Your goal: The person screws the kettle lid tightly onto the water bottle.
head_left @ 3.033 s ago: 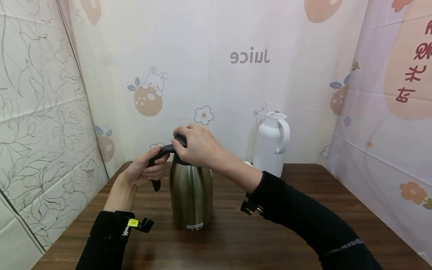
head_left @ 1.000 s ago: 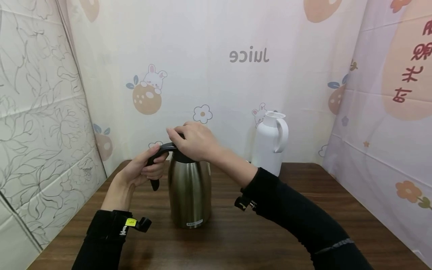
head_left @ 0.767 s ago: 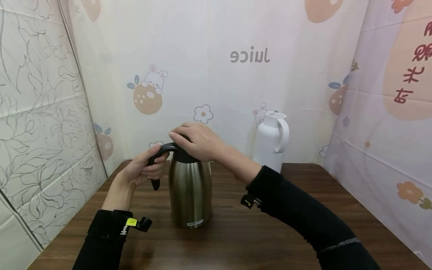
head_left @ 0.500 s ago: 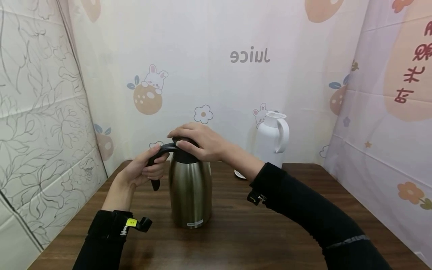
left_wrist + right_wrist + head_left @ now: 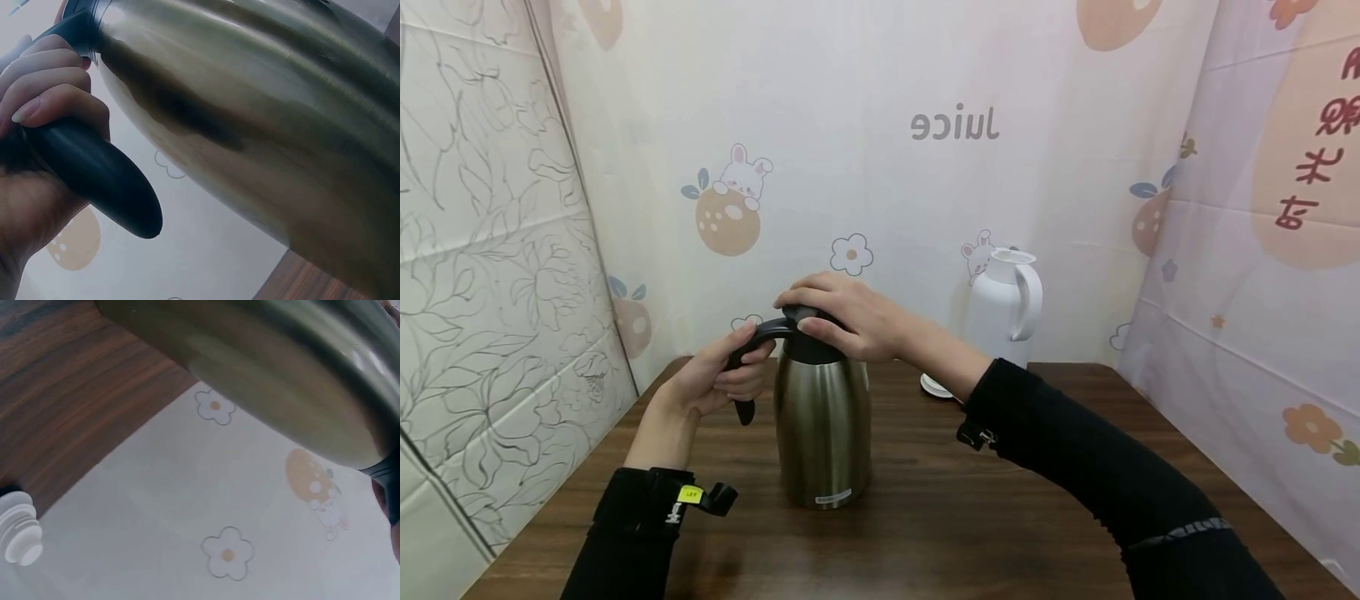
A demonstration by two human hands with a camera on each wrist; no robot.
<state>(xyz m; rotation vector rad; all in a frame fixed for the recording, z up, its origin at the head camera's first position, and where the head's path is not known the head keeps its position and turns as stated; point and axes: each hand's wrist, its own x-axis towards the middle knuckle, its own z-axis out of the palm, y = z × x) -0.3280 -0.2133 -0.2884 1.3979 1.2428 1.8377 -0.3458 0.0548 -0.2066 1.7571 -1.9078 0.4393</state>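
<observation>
A brushed-metal thermos jug (image 5: 823,429) with a black collar stands upright on the table in the head view. My left hand (image 5: 722,375) grips its black handle (image 5: 106,175), fingers wrapped round it, as the left wrist view also shows. On top of the jug, my right hand (image 5: 857,317) holds the black lid (image 5: 808,314), thumb on the near side and fingers over the far side. The hand covers much of the lid. In the right wrist view the jug's metal body (image 5: 281,375) fills the upper part, while the fingers are mostly out of frame.
Behind my right forearm stands a white thermos jug (image 5: 996,317), its top uncovered. A white stopper (image 5: 22,531) lies on the table near it, partly hidden by the forearm in the head view. Printed cloth walls (image 5: 880,183) surround the wooden table (image 5: 925,517).
My right hand has turned on the black lid, its thumb now on the near side, and the right forearm has swung slightly right, uncovering the white stopper. The left hand keeps its grip.
</observation>
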